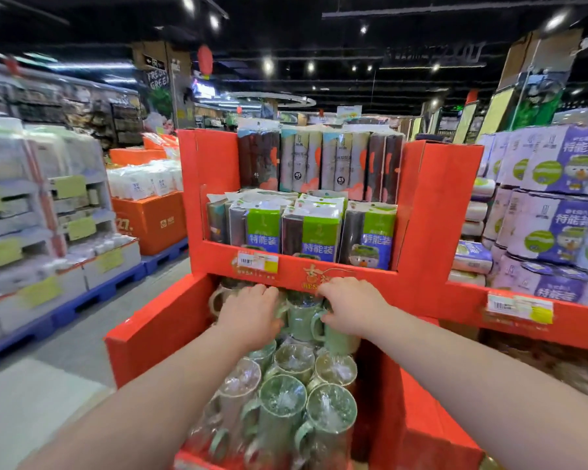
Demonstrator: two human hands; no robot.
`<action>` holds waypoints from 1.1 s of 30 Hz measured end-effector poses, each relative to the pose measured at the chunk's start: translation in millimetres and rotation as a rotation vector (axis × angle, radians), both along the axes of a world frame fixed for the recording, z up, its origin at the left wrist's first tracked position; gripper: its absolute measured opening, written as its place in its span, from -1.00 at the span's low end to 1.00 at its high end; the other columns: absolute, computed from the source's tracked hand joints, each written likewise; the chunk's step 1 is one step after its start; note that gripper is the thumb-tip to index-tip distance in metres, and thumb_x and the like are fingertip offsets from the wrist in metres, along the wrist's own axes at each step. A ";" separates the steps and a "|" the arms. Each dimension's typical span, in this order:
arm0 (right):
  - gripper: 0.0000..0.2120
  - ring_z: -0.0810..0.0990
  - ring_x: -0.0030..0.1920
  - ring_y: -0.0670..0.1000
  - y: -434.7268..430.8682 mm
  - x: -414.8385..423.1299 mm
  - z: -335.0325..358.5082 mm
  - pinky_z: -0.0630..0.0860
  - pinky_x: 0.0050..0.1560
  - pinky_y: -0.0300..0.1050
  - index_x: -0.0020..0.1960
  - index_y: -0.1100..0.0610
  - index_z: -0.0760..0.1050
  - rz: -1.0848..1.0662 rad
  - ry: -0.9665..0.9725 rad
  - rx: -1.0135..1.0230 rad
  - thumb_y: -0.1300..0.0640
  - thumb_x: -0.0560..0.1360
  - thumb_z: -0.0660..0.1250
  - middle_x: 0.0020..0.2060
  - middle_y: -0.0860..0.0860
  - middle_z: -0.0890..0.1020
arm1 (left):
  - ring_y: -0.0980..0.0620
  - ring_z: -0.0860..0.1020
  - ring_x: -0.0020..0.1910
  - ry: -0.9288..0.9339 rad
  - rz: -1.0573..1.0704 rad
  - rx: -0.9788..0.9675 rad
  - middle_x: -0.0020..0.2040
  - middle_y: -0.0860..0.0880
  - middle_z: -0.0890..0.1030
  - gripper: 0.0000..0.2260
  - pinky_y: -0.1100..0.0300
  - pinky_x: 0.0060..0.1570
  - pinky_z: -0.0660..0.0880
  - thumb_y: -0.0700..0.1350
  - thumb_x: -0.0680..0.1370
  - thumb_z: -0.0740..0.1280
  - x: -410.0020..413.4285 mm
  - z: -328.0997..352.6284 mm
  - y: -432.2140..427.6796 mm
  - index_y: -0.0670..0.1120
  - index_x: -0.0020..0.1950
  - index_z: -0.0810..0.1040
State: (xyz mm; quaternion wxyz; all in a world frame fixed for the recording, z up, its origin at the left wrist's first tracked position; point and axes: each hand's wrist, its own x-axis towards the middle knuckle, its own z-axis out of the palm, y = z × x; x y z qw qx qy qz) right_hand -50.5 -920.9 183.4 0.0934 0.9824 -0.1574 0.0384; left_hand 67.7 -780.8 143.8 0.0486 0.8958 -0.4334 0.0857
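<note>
Fingers (pixel 330 293) of the right hand (pixel 352 305) are curled over the top of a pale green film-wrapped handled mug (pixel 342 337), with the thumb set against its side. This is read as a grasp. Fingers (pixel 267 291) of the left hand (pixel 250 312) are bent down over the same back row. What lies under them is hidden, so a grasp cannot be confirmed or ruled out.

The mug is located in the back row of the red cardboard display bin (pixel 157 330), directly under the red cardboard shelf lip (pixel 319 269) and touching a neighbouring green mug (pixel 301 320).

Risks, as judged from here:
- If the mug is lifted straight up, the rim or knuckles are likely to be knocked against the shelf lip. It should be drawn toward the body first.
- The row is packed tight with handles turned inward, so the neighbouring mug could be snagged and tipped.
- The clear film is probably slippery, so a top-only grip may be lost.
- The front film-wrapped mugs (pixel 282 412) lie under both forearms and could be toppled if an arm is dropped.
</note>
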 end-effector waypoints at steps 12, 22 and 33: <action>-0.59 0.44 0.30 0.12 100.2 -2.8 -90.8 0.39 0.29 0.05 0.36 0.04 0.36 0.192 0.139 0.215 0.02 0.53 0.26 0.28 0.06 0.48 | -0.11 0.41 0.30 0.135 0.244 0.120 0.31 -0.06 0.44 -0.56 0.00 0.17 0.39 0.13 0.57 0.18 -43.7 -77.2 116.8 -0.04 0.38 0.33; -0.59 0.45 0.28 0.15 194.0 -18.9 -169.4 0.41 0.22 0.00 0.34 0.05 0.36 0.249 0.339 0.287 0.01 0.51 0.23 0.26 0.08 0.47 | -0.12 0.39 0.31 0.320 0.356 0.140 0.35 -0.08 0.41 -0.51 0.00 0.25 0.39 0.11 0.55 0.22 -73.8 -130.0 238.7 -0.04 0.44 0.28; -0.57 0.46 0.28 0.14 395.5 -8.7 -213.5 0.44 0.20 -0.01 0.36 0.01 0.35 0.356 0.481 0.378 -0.01 0.51 0.23 0.29 0.05 0.47 | -0.10 0.42 0.31 0.398 0.577 0.102 0.32 -0.05 0.45 -0.57 0.00 0.22 0.43 0.08 0.53 0.25 -82.3 -142.3 458.6 -0.02 0.37 0.36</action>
